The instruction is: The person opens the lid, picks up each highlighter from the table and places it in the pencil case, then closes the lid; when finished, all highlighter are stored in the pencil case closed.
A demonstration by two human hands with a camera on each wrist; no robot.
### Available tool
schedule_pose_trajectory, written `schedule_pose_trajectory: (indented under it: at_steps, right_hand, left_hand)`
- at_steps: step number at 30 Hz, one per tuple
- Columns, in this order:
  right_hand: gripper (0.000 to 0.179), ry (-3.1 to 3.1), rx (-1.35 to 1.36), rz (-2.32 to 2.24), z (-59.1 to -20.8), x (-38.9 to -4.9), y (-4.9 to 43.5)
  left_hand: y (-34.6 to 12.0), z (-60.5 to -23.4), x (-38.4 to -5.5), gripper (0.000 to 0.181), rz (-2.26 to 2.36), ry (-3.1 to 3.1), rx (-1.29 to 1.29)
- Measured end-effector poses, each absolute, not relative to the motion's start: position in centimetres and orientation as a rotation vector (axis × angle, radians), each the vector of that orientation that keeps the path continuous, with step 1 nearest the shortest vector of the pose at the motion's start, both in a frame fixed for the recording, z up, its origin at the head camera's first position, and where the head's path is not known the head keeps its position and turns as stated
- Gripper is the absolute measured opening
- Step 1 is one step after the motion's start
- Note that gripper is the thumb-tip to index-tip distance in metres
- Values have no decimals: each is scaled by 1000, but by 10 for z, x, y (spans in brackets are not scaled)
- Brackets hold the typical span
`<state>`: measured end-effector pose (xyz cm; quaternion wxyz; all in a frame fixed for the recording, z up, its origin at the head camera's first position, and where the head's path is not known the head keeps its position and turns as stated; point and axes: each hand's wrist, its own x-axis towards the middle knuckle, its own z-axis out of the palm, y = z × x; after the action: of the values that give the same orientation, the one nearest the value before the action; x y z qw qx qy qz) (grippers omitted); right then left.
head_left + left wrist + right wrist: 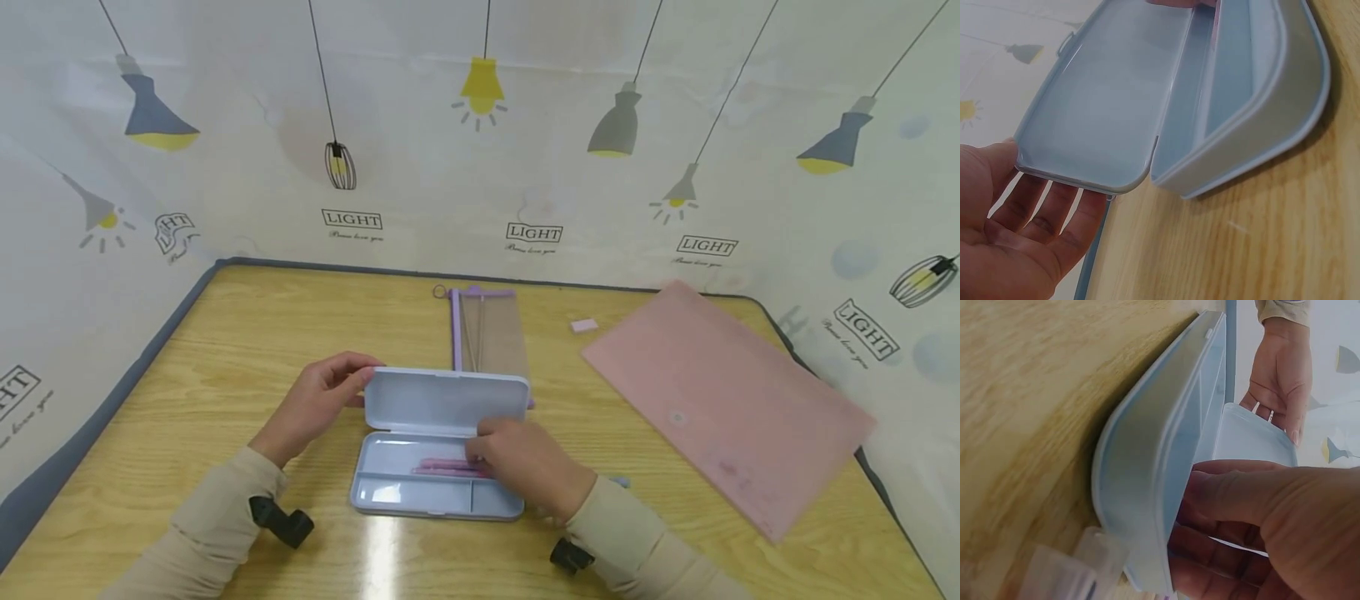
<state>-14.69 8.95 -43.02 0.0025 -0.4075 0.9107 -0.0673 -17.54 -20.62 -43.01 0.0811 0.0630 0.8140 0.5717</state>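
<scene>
A light-blue pencil case (408, 507) lies open on the table, its hinged lid (442, 398) tilted up at the back. My left hand (318, 404) holds the lid's left end, thumb on the inner face and fingers behind, as the left wrist view shows. Pink pens (442, 467) lie lengthwise in the long rear compartment. My right hand (525, 462) reaches into the case from the right, with curled fingers and thumb at the pens' right end. In the right wrist view these fingers (1229, 494) hide the pens.
Behind the case lies a see-through pouch (504, 333) with purple edging and a ring. A small pink eraser (584, 326) and a large pink sheet (720, 400) are to the right. A light-blue tip (621, 482) shows beside my right wrist. A printed cloth surrounds the table.
</scene>
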Motion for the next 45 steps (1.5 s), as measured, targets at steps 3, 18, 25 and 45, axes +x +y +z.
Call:
schedule_pose_trajectory:
  at_steps: [3,18,25,45]
  right_hand:
    - [4,2829,-1249,-224,-428,-146,91]
    - [21,2901,-1016,-421,-398,-145,186]
    - [13,2827,-833,-399,-409,-141,226]
    - [10,2826,-1097,-408,-430,-138,236]
  left_hand:
    - [-206,-431,-175,40,1706,2434,188]
    - [-207,-430,-176,41,1704,2444,202]
    - [-207,-431,-176,41,1702,2447,203]
    - [-207,-430,-175,40,1714,2439,217]
